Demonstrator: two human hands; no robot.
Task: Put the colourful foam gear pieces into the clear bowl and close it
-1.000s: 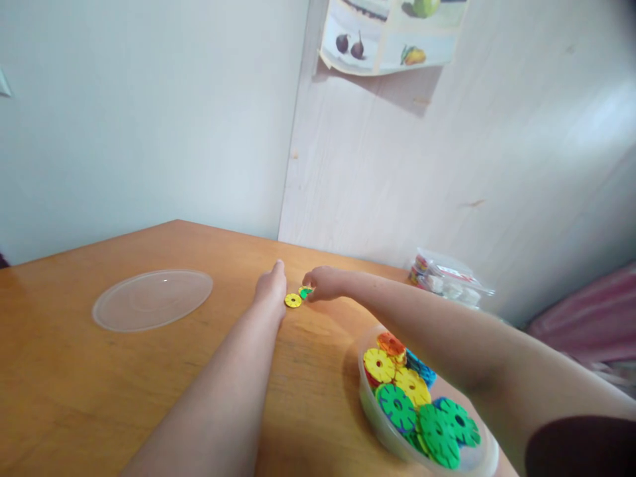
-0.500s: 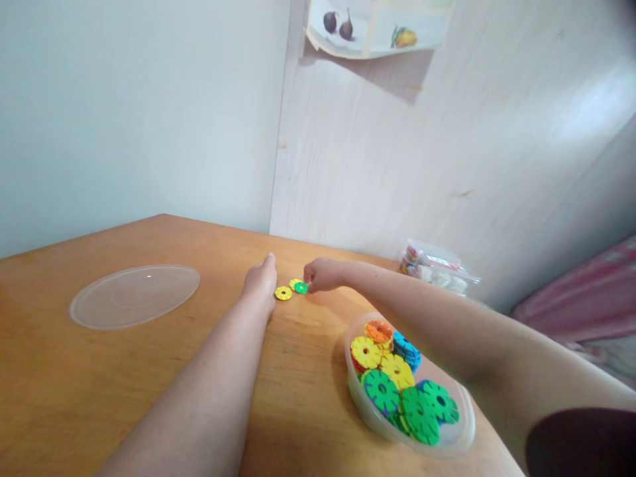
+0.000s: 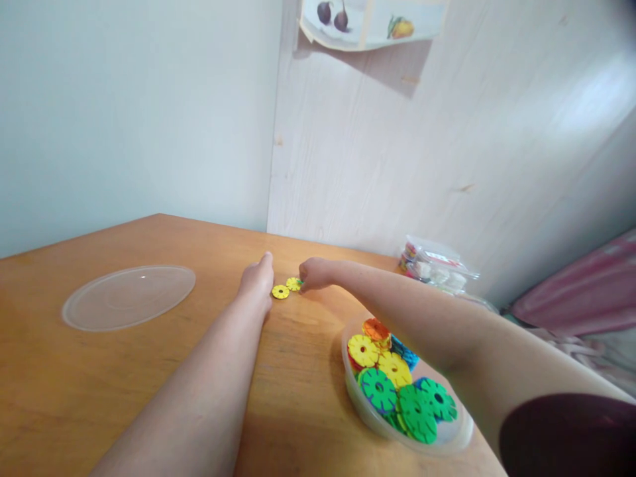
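My left hand (image 3: 257, 283) rests on its side on the wooden table, thumb sticking up; its other fingers are mostly hidden, and no held thing shows. Just right of it is a yellow notched plastic disc (image 3: 280, 292), at or very near the hand's edge. Beside that is a second yellow notched disc (image 3: 293, 284). My right hand (image 3: 317, 274) is closed in a pinch on a green notched disc (image 3: 300, 282), mostly covered by the fingers and seen nearly edge-on against the second yellow disc. Whether those two are joined I cannot tell.
A clear plastic tub (image 3: 354, 392) of green, yellow, orange and blue discs stands under my right forearm. A clear round lid (image 3: 129, 298) lies at left on the table (image 3: 209, 371). Clear packages (image 3: 440, 265) sit at the back right, before the wall.
The green disc has turned from nearly face-on to nearly edge-on in my right hand, which moved slightly left onto it. My left hand has hardly moved; the view shifted a little.
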